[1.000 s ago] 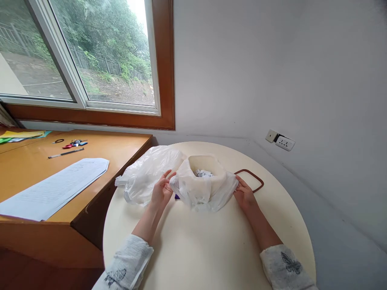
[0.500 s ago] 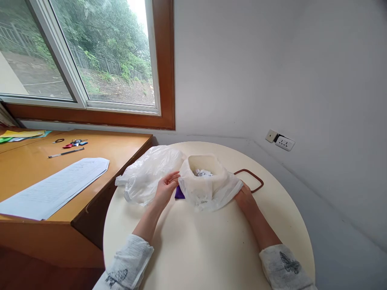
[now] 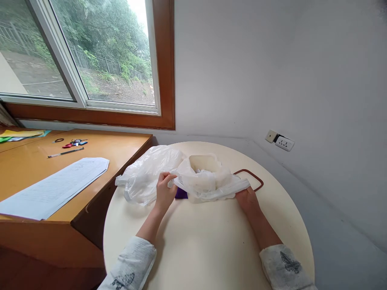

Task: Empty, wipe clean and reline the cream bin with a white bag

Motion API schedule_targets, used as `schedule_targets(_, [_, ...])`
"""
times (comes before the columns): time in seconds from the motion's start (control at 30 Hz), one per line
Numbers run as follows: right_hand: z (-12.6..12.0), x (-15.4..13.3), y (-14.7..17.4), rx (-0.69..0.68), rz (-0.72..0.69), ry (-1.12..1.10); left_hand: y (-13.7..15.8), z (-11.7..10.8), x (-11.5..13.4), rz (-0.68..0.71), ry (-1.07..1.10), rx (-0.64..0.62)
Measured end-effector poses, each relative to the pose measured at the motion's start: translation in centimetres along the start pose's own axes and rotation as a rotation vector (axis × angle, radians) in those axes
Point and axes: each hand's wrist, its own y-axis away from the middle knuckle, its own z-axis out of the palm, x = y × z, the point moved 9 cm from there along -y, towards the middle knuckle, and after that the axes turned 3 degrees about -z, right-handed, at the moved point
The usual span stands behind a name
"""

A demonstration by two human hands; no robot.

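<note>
A cream-coloured bin (image 3: 203,162) stands on the round table, wrapped in a thin white plastic bag (image 3: 208,193). Crumpled white paper shows faintly inside, partly covered by the bag. My left hand (image 3: 165,189) pinches the bag's edge at the bin's left. At the other side, my right hand (image 3: 248,199) grips the opposite edge, and the film is stretched between both hands across the bin's front. Behind my left fingers lies a dark purple item (image 3: 181,193), mostly hidden. To the right rests a brown rectangular frame (image 3: 256,177), partly behind the bag.
A second crumpled white plastic bag (image 3: 148,173) lies on the table's left side. The round cream table (image 3: 205,245) meets the wall behind. On the wooden desk (image 3: 121,145) are paper sheets (image 3: 66,181), a pen (image 3: 65,152) and small red and blue items (image 3: 75,143).
Both hands have pulled the bag's front edge up and taut; it hung lower over the bin's front before. The paper inside is now more covered.
</note>
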Motion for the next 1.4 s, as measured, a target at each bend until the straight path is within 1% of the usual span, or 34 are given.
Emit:
schedule_targets(0.1, [-0.3,0.0,0.0,0.016,0.007,-0.031,0.1,-0.7,0.6,0.06,0.017,0.057])
schedule_targets(0.27, [-0.3,0.0,0.2,0.022,0.014,-0.072,0.3,-1.6,1.0,0.086,0.07,0.119])
schedule_targets(0.37, [-0.2,0.0,0.3,0.02,0.026,-0.081,0.1,-2.2,0.9,0.06,0.093,0.174])
schedule_targets(0.5, [0.0,0.1,0.4,0.008,0.062,-0.104,0.1,-2.9,0.3,-0.019,0.094,0.24])
schedule_targets(0.63, [0.3,-0.1,0.5,-0.019,0.053,-0.077,0.1,-2.5,-0.1,-0.093,0.132,0.176])
schedule_targets(0.73, [0.5,0.0,0.5,-0.048,0.068,-0.078,0.1,-2.0,-0.1,-0.12,0.182,0.131])
schedule_targets(0.8, [0.6,0.1,0.5,-0.066,0.072,-0.078,0.0,-1.9,0.0,-0.124,0.204,0.122])
schedule_targets(0.93, [0.8,-0.4,0.5,-0.069,0.034,-0.063,-0.2,-1.6,0.2,-0.122,0.247,0.094])
schedule_targets(1.1, [1.9,-1.6,0.6,-0.107,-0.02,-0.051,-0.7,-1.1,0.8,-0.112,0.319,0.031])
schedule_targets(1.17, [2.4,-2.0,0.4,-0.131,-0.026,-0.058,-1.2,-1.1,1.2,-0.089,0.34,0.016])
schedule_targets(1.23, [2.9,-2.5,-0.1,-0.145,-0.026,-0.057,-2.0,-1.1,2.2,-0.032,0.329,-0.021])
schedule_targets(1.4, [4.6,-4.9,-1.8,-0.194,-0.05,-0.053,-4.5,-1.2,5.7,0.128,0.156,-0.175])
